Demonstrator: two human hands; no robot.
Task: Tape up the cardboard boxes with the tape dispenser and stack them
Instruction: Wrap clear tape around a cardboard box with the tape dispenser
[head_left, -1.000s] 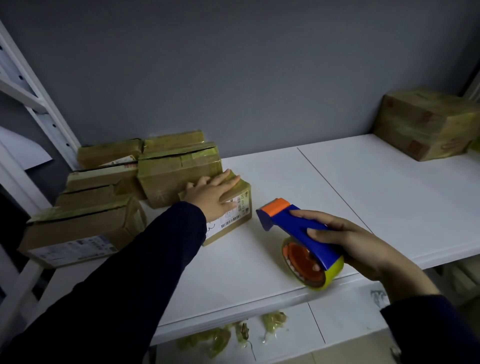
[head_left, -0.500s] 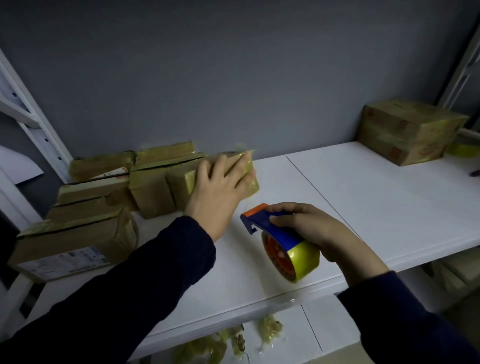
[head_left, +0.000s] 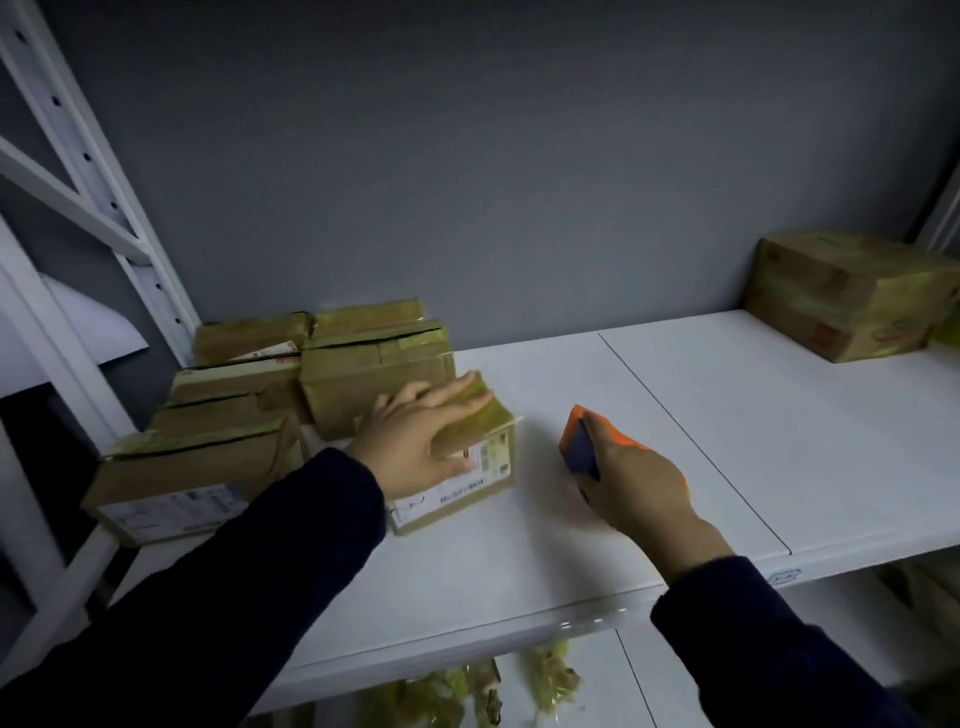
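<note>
Hands working over cardboard boxes on one white shelf

Roughly six taped boxes are crowding the shelf's left end, and one larger box is sitting at the far right, well apart. One small box is lying just in front of the pile. The left hand is pressing on it, fingers straight across its top. The right hand is gripping the one tape dispenser, fingers curled round it, just right of the small box without touching it.

Dim, cool light; motion blur on both hands; wide-angle edge bending.
</note>
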